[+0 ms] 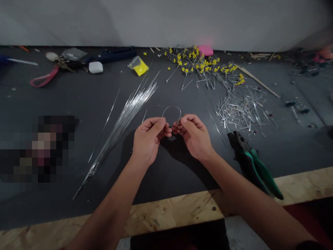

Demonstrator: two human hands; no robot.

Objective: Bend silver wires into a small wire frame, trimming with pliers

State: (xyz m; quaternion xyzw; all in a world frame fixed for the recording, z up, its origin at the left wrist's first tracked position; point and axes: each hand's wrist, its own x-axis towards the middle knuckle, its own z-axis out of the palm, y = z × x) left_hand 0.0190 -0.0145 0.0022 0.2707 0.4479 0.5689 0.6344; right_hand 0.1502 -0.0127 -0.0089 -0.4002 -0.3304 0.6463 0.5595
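Note:
A thin silver wire (171, 108) is bent into a small loop above the dark mat (78, 104). My left hand (148, 137) pinches one end of the loop and my right hand (194, 134) pinches the other, fingertips almost touching over the middle of the table. Left of my hands lies a fanned bundle of long straight wires (122, 121). Green-handled pliers (251, 163) lie just right of my right wrist.
A heap of short cut wire pieces (241, 109) lies at right. Wires with yellow tips (200, 64) and a pink lump (205, 49) sit at the back. Keys, a white case (95, 67) and a yellow packet (139, 66) lie back left. The wooden table edge (169, 211) runs near me.

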